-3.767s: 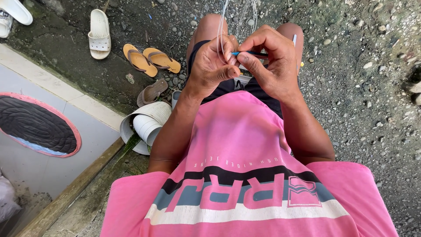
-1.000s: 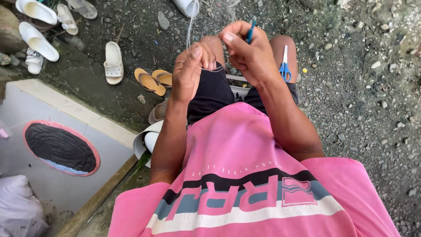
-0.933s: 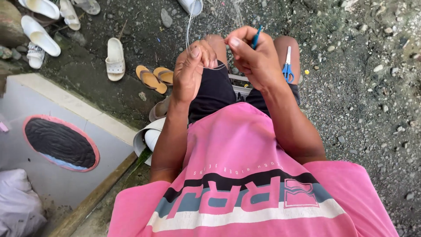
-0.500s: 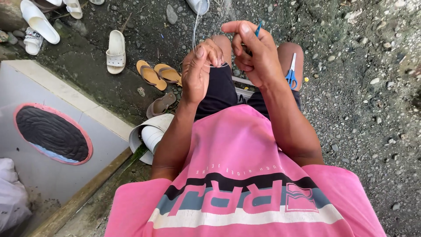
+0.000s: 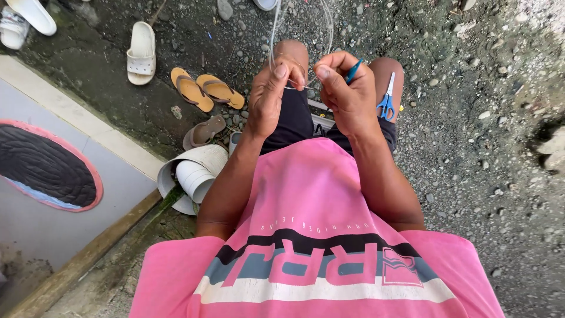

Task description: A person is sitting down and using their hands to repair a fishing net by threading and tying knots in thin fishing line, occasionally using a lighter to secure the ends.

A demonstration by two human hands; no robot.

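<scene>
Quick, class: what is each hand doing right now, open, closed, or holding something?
Left hand: closed, pinching the thin clear line.
Right hand: closed, holding a thin blue tool and pinching the line.

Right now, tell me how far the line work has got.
Done: nothing finished shows. In hand: the left hand pinches a thin clear line that runs up out of view; the right hand grips a small blue tool at it. Left: the blue-handled scissors lie unused on the right knee, the line uncut.

Pink tee (image 5: 318, 194) w/ black, grey, white bands; black shorts (image 5: 291, 118).
</scene>
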